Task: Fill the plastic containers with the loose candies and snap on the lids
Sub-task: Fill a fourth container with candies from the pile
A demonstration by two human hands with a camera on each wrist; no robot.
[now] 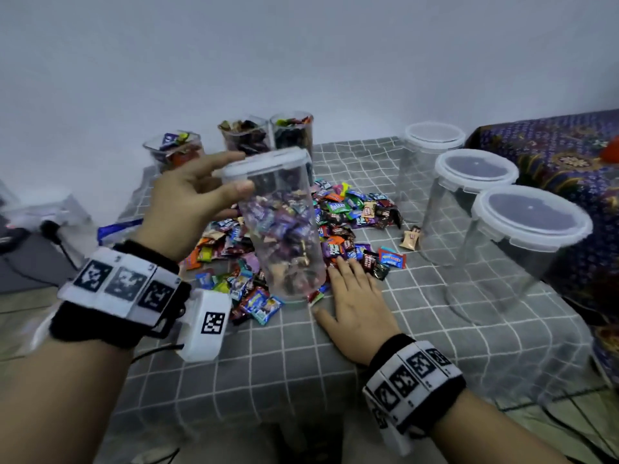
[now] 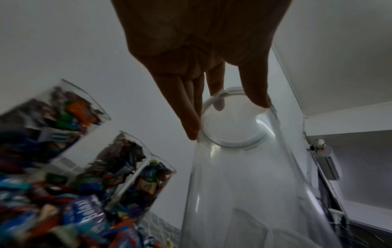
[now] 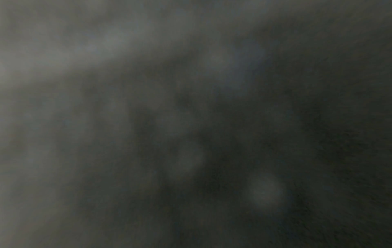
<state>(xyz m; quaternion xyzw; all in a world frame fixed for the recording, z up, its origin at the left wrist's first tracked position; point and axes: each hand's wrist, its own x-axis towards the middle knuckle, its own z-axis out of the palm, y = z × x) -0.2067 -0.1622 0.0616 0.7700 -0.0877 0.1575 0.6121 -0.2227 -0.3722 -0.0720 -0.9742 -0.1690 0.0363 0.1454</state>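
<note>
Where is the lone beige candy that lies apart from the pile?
Head view: the beige candy lies on the checked cloth, right of the candy pile, beside the middle lidded empty container.

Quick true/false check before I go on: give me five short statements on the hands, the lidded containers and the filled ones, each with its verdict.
1. The left hand holds the container with the lid near its top. True.
2. That container is full of candies. False: the left wrist view shows it empty; the candies lie behind it.
3. The right hand lies flat on the grey checked cloth. True.
4. The three filled containers at the back have lids on. False: they are open.
5. The three empty containers on the right have no lids. False: each has one.
</note>
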